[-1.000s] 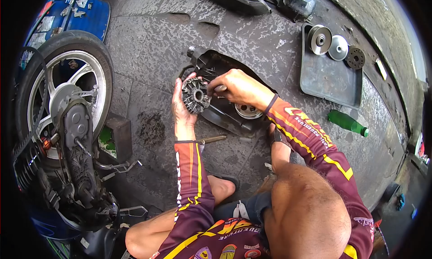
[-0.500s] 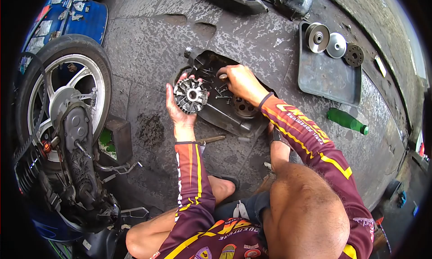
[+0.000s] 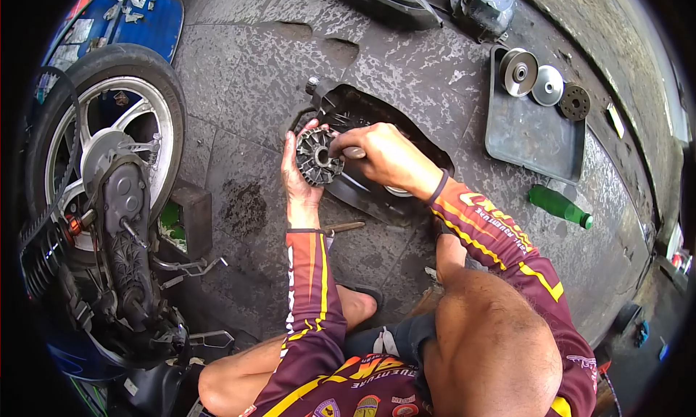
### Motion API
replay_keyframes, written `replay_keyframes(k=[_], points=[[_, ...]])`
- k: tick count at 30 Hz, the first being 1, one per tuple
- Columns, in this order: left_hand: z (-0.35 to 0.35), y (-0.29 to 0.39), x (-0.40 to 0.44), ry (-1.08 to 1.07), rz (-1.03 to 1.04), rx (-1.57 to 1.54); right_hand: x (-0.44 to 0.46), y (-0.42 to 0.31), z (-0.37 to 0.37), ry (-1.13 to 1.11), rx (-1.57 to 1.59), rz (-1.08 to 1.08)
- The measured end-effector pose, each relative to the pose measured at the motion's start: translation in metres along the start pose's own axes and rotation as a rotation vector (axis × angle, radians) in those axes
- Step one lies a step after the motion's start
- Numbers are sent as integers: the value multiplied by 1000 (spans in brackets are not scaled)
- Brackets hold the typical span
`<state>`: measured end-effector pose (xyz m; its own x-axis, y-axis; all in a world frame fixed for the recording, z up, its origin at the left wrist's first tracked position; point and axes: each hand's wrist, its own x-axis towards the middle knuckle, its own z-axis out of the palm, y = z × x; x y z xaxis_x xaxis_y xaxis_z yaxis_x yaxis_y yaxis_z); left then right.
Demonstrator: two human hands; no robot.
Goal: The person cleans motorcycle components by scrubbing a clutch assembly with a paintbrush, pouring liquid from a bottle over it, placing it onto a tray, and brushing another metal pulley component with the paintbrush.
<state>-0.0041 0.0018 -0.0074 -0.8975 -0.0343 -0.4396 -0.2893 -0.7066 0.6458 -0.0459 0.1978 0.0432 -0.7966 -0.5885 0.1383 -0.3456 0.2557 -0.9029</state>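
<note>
My left hand (image 3: 297,174) holds a round, finned metal part (image 3: 317,156) from its left and lower side, with the centre hole facing up. Close against the part's right side is my right hand (image 3: 373,152), fingers closed round a small tool with a rounded brownish end (image 3: 354,152). The tool's tip is hidden at the part. Beneath both hands lies a black plastic cover (image 3: 384,101) used like a tray, with small dark pieces inside and a metal part mostly covered by my right forearm.
A wheel with its engine case (image 3: 123,192) stands at the left. At right, a grey tray (image 3: 536,138) bears round metal discs, and a green bottle (image 3: 560,205) lies below it. A pointed tool (image 3: 346,227) lies on the floor near my left wrist.
My right hand was over the black cover half a second ago and has moved back left to the finned part. The left hand has tilted the part slightly.
</note>
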Motion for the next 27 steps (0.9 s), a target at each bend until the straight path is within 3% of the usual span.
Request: replay_keyframes(k=[4,5,8,11,14,18,21,22,24,27], points=[[-5,-2,2,53,11,44,-2,20,4,-56,-41,153],[-10,-5,2,25,-10,-12,-3,23,4,-20,-167,152],[-7,-4,0,39,-15,-55,-5,34,2,149,-156,197],[-7,-3,0,-8,-3,-57,-10,65,16,145,-308,250],[0,1,-4,-26,27,-118,-11,57,6,112,-118,375],[-3,-1,-1,6,47,-163,-10,4,-12,383,279,218],[6,-11,3,61,136,-110,-4,-24,9,315,602,219],[10,-13,2,45,146,-133,-2,-18,18,275,474,88],[14,-16,2,64,142,-180,-5,-15,19,105,385,124],[10,-17,-2,130,86,-133,1,-21,11,193,297,103]])
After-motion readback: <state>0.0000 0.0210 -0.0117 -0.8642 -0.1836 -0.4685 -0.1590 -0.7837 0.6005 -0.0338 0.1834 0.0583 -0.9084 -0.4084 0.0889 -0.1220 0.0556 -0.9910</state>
